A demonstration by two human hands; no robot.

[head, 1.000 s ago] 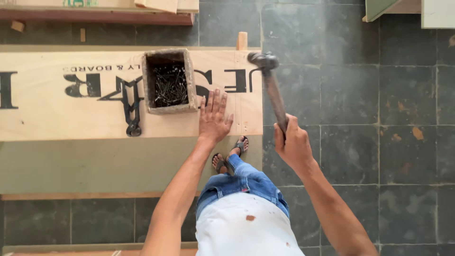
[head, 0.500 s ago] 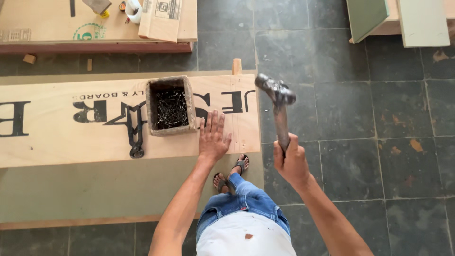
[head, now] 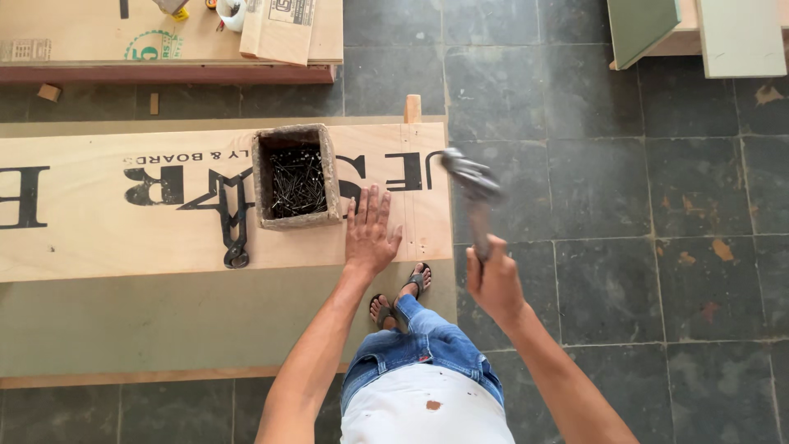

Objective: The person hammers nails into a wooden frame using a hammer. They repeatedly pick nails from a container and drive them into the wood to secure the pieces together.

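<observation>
Seen from the head camera, a person stands over a plywood board [head: 123, 230] printed with large black lettering. The left hand [head: 369, 233] lies flat on the board, palm down and fingers spread, its arm reaching straight forward from the body. Just beyond and left of its fingertips sits a square box of nails [head: 294, 177], touching the board. Further left of that hand, a pair of dark pincers [head: 234, 238] lies on the wood.

The right hand [head: 491, 279] is fisted around the handle of a hammer [head: 472, 197], the forearm angled up from the lower right. The hammer's blurred head hangs above the board's right edge, ahead of the right hand. Between the two arms, sandalled feet [head: 400, 294] rest on the dark tiled floor [head: 625, 247].
</observation>
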